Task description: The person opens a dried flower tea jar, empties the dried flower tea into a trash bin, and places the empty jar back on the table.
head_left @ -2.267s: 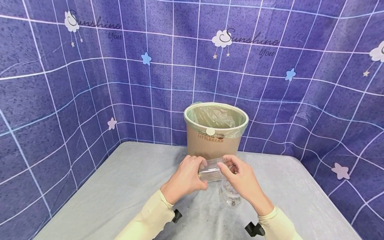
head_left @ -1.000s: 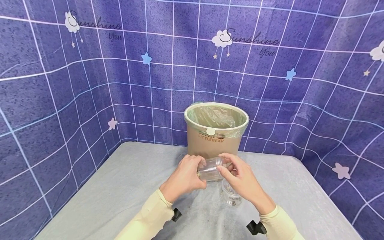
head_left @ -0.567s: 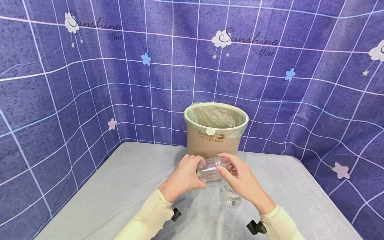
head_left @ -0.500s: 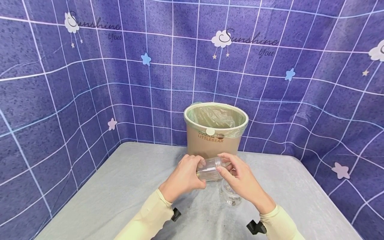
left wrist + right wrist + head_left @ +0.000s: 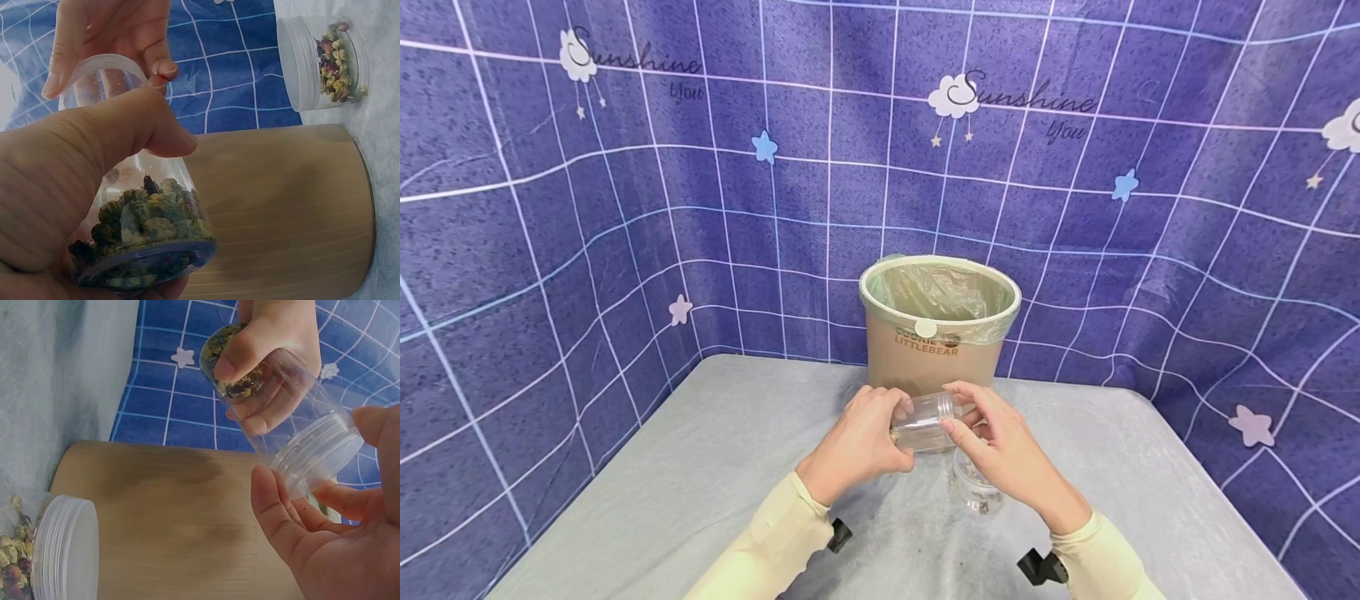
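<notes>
My left hand [image 5: 867, 433] grips a clear plastic jar [image 5: 921, 423] around its base end, holding it tilted well over above the table. Dried flowers [image 5: 147, 215] in yellowish green with dark bits lie gathered at the jar's bottom. At the other end, the thumb and fingers of my right hand [image 5: 1000, 446] pinch the ridged neck [image 5: 319, 450]; whether a clear lid sits on it I cannot tell. Below my right hand, a second clear jar [image 5: 979, 493] stands upright on the table. Yellow and red dried buds [image 5: 337, 65] fill part of it, and a translucent lid [image 5: 69, 550] covers its top.
A beige trash bin [image 5: 928, 362] with a green-tinted bag [image 5: 940, 292] stands just behind the hands. The grey cloth-covered table [image 5: 715, 483] reaches back to a blue grid-patterned curtain [image 5: 805, 208] on the sides and rear.
Since the earliest frame, my right hand has shifted slightly up and left at the jar's neck, and the neck ridges show more clearly. The last half second looks nearly still.
</notes>
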`<state>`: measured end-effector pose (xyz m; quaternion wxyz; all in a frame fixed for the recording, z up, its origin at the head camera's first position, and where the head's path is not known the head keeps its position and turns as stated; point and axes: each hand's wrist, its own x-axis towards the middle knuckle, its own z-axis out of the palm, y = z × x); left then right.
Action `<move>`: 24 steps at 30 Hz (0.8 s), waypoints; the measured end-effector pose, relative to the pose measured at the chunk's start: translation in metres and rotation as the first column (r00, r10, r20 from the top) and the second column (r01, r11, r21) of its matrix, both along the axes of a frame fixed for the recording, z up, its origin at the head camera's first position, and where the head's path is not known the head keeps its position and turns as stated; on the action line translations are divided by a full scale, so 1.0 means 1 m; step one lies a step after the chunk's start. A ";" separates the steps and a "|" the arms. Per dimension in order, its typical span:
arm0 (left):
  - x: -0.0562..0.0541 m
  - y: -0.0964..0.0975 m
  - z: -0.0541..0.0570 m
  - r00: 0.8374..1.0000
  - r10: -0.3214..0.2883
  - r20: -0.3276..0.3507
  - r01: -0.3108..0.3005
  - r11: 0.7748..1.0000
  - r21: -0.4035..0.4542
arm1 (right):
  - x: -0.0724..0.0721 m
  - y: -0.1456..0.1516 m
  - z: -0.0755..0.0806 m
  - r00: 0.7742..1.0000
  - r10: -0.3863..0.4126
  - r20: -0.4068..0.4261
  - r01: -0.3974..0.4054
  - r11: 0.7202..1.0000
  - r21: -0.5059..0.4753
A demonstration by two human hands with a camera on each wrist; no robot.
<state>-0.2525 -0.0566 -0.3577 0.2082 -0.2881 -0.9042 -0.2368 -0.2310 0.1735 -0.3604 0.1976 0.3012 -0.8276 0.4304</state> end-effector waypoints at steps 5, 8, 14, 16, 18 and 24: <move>0.001 0.000 0.000 1.000 0.003 -0.004 -0.004 1.000 -0.005 | 0.000 0.001 0.000 1.000 0.011 -0.003 -0.011 1.000 -0.002; 0.000 0.000 0.000 1.000 0.004 -0.005 -0.004 1.000 -0.006 | 0.000 0.001 0.000 1.000 0.018 -0.013 -0.018 1.000 -0.003; -0.001 -0.001 0.000 1.000 -0.001 -0.008 0.001 1.000 -0.003 | 0.000 0.001 0.000 0.999 0.030 -0.023 -0.030 1.000 0.002; -0.001 -0.001 0.000 1.000 0.001 -0.005 -0.001 1.000 -0.006 | 0.000 0.001 0.000 0.999 0.038 -0.030 -0.037 0.999 0.007; -0.001 -0.001 -0.001 1.000 0.002 -0.004 -0.002 1.000 -0.009 | 0.000 0.001 0.000 0.998 0.045 -0.036 -0.044 0.999 0.013; -0.002 -0.001 -0.001 1.000 -0.007 -0.013 0.007 1.000 -0.004 | -0.001 0.002 -0.001 0.996 0.060 -0.060 -0.058 0.998 0.032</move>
